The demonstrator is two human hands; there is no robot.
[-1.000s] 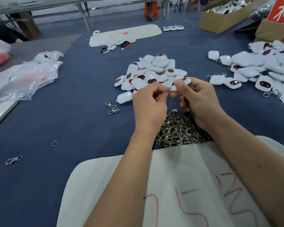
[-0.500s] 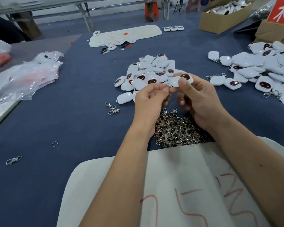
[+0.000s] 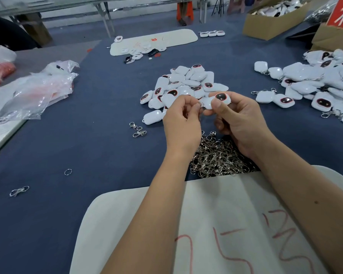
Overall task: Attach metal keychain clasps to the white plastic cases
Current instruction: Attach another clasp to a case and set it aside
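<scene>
Covering the bench, a blue cloth [image 3: 91,147] carries a heap of unfitted white cases [image 3: 186,84] in the middle, a finished pile with clasps [image 3: 323,80] to the right and a tangle of metal clasps [image 3: 218,159] just below the hands. Above that tangle the right hand [image 3: 240,119] clamps thumb and fingers on one white case [image 3: 216,100], its dark oval face up and its long axis running left-right, the left end toward the left hand [image 3: 182,123], whose fingertips pinch together on a small clasp ring [image 3: 201,104] there. Holding the case still while the ring is worked through its corner loop should serve best, though that loop is hidden.
</scene>
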